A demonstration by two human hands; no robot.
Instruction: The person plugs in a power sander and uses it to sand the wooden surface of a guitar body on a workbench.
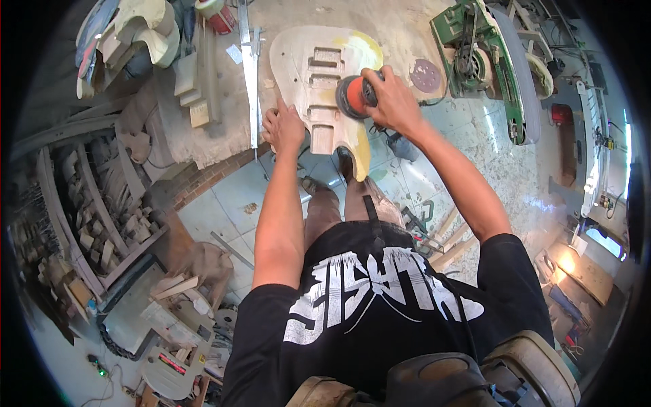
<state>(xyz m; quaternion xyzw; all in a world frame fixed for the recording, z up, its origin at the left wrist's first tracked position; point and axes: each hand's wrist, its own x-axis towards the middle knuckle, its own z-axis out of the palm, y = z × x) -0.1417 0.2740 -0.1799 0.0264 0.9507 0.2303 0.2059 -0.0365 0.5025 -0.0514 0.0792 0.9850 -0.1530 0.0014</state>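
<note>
Looks like you're on the sanding step: your right hand point(397, 102) is curled firmly around the orange-and-black orbital sander point(354, 93), which sits on the right edge of the electric guitar body point(291, 61), by the yellowish band. Can't tell if it's spinning. Your left hand point(285, 127) is half closed at the left edge, index finger stretched along the wood, steadying it rather than gripping anything fully. The body lies flat on the workbench point(400, 30), lower horn poking past the near edge. I'd say the next move calls for keeping the pad level along that band and easing off near the overhanging horn.

Headcount: one guitar body, one orbital sander, one loose sanding disc point(426, 74), one green belt sander point(498, 71), one red-and-white tub point(218, 17).
</note>
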